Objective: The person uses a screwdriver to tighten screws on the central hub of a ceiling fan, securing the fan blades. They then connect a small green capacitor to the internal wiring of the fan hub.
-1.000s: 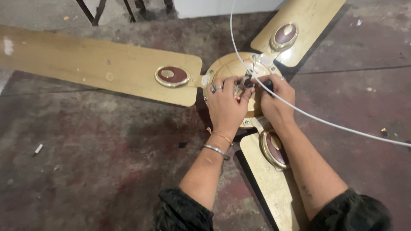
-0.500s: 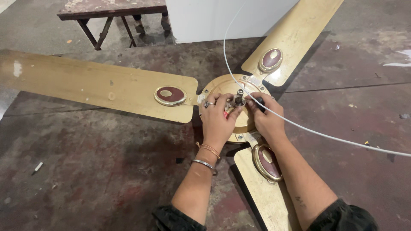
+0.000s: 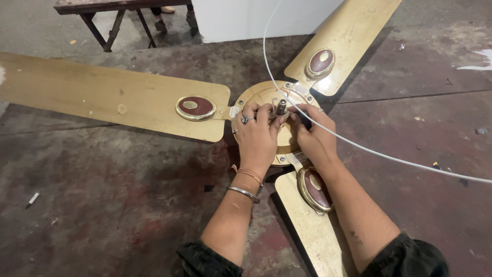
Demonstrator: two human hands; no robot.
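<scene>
Hands: both rested on the round gold hub [image 3: 259, 97] of a ceiling fan lying on the floor [image 3: 102, 195].
Left hand [image 3: 258, 136]: lay palm down on the hub, fingers curled beside the short metal shaft [image 3: 281, 106]; rings and bangles showed.
Right hand [image 3: 313, 136]: fingertips pinched closed around something dark just beside the shaft; what it was could not be told.
White cable [image 3: 389, 156]: ran from the shaft area across the right hand, off to the right.
Blades: three gold blades [image 3: 102, 100] with maroon oval fittings [image 3: 195, 107] spread from the hub.
Behind: a dark bench's legs [image 3: 102, 31] and a white box [image 3: 256, 18].

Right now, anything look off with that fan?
Yes: the fan lies flat on the stained floor, blades on. Its white cable trails loose past the right hand. Left hand rests on the hub.
</scene>
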